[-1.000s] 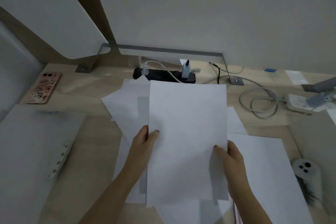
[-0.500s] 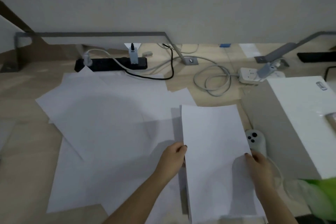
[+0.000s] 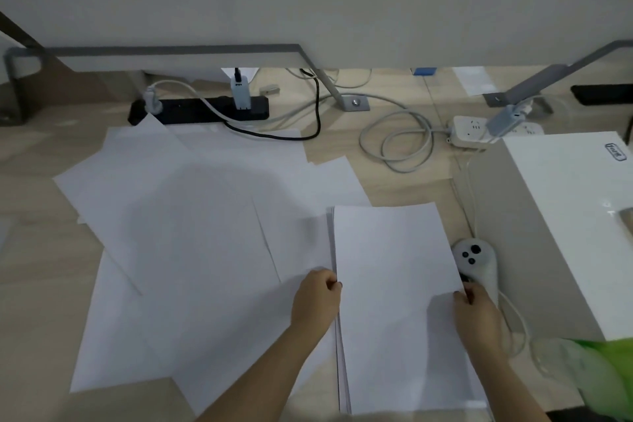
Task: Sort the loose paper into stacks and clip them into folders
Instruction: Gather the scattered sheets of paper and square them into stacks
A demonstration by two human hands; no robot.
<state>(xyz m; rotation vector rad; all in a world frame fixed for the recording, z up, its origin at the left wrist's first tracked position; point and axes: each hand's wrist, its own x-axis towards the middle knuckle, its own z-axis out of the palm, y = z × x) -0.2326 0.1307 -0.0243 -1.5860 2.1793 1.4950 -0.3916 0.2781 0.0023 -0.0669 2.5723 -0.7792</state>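
A neat stack of white sheets (image 3: 394,271) lies on the wooden desk (image 3: 37,284), right of centre. My left hand (image 3: 317,298) grips its left edge with curled fingers. My right hand (image 3: 478,315) holds its right edge the same way. Loose white sheets (image 3: 191,223) overlap one another at angles across the desk to the left of the stack. No folder or clip shows in this view.
A white handheld controller (image 3: 474,259) lies just right of the stack. A white box (image 3: 568,202) fills the right side. A black power strip (image 3: 198,110), a white power strip (image 3: 471,132) and coiled cables (image 3: 394,144) lie at the back. Something green (image 3: 603,373) sits at bottom right.
Both hands carried the held sheets from the middle pile to the right and set them on the stack there. My view swung right; the phone and folder at left left the frame.
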